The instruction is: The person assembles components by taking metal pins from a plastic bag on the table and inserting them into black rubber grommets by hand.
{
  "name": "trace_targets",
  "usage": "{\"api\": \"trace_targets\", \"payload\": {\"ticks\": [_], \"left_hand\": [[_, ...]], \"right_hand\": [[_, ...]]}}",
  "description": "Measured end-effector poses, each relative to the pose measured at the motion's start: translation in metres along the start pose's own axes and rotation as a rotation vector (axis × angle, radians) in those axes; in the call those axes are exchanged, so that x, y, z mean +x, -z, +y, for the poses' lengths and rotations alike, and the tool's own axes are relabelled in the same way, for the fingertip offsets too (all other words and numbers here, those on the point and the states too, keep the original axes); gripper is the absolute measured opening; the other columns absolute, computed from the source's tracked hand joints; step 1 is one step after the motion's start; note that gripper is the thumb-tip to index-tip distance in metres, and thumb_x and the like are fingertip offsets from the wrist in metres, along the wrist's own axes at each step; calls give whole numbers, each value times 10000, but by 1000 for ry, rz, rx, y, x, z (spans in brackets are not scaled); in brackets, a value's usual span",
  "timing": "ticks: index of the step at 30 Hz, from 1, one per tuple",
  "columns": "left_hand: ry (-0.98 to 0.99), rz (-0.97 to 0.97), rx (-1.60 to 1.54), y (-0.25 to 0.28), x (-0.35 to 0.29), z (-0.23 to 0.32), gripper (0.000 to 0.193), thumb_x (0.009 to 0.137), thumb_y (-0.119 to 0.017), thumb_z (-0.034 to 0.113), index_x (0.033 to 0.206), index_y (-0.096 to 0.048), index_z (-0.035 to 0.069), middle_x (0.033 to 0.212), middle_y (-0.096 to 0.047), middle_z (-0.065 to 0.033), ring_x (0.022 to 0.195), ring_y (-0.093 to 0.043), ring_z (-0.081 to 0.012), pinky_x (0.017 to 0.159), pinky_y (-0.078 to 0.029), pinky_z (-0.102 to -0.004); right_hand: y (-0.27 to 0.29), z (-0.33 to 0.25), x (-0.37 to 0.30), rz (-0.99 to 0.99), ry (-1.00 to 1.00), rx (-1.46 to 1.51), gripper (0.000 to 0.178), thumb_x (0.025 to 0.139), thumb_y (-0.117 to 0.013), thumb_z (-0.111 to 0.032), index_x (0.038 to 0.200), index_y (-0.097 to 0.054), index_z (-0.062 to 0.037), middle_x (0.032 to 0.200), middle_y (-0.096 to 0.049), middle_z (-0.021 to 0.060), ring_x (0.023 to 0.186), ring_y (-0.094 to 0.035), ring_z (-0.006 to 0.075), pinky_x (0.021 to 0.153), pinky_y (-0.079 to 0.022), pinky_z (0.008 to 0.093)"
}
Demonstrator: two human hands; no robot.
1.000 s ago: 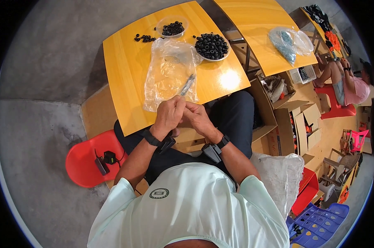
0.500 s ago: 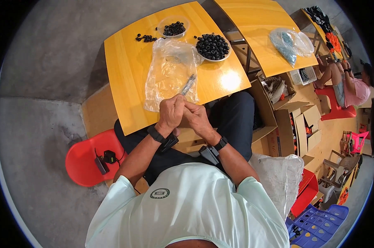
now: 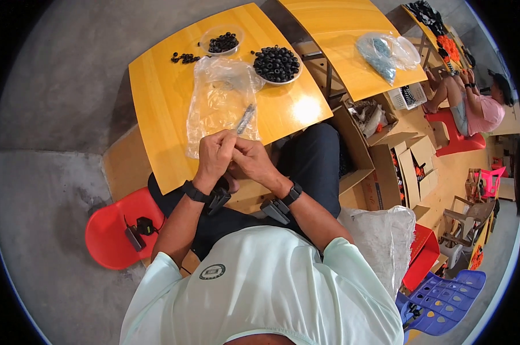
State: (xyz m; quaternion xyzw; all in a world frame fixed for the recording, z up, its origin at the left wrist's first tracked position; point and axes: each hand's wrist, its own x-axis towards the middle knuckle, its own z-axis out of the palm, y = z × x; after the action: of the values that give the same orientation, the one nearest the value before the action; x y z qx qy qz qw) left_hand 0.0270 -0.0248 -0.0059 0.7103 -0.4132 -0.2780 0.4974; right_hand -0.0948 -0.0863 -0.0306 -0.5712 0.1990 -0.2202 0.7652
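Note:
My left hand (image 3: 215, 154) and my right hand (image 3: 253, 161) meet above the near edge of the yellow table (image 3: 156, 109). The fingers of both are pinched together, and what they hold, if anything, is too small or hidden to name. Under and beyond them lies a flat clear plastic bag (image 3: 205, 109). On the bag, just past my fingertips, rests a slim greyish rod-like thing (image 3: 246, 118) whose kind I cannot make out. Farther back stand a heaped bowl of black beads (image 3: 277, 64) and a shallower clear bowl (image 3: 237, 35) with fewer black beads.
Several loose black beads (image 3: 185, 58) lie left of the bowls. A second yellow table (image 3: 329, 29) holds a bag of bluish bits (image 3: 380, 57). Open cardboard boxes (image 3: 352, 167) stand to my right, a red stool (image 3: 113, 230) to my left. Another person (image 3: 478, 109) sits at the far right.
The whole view has shifted, so the table and my hands sit slightly farther left in it. My hands stay together in much the same pinch.

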Motion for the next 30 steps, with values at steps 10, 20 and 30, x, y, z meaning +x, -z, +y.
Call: {"api": "trace_targets", "payload": {"ticks": [10,20,30], "left_hand": [[-30,51,-180,-12,-9,-7,267,919,-521,128,816,-686,-55,652,-641,-56,623,-578,-99,572,-468,-261],[8,65,-137,-10,-13,-19,342,984,-543,190,813,-685,-70,696,-662,-55,660,-574,-88,595,-467,-259],[-96,-130,-243,8,-14,-11,317,918,-661,151,1177,-637,-30,803,-651,-11,671,-569,-47,595,-449,-202]], "right_hand": [[-1,7,-8,38,59,-80,233,986,-596,-190,1048,-665,23,787,-624,10,702,-549,65,610,-482,240],[0,14,-9,7,-21,-29,247,1014,-577,-208,1068,-657,20,856,-645,-12,791,-540,37,686,-476,206],[23,17,-5,25,-173,543,271,1021,-570,-250,1143,-680,-33,985,-664,23,853,-604,85,679,-498,225]]}}
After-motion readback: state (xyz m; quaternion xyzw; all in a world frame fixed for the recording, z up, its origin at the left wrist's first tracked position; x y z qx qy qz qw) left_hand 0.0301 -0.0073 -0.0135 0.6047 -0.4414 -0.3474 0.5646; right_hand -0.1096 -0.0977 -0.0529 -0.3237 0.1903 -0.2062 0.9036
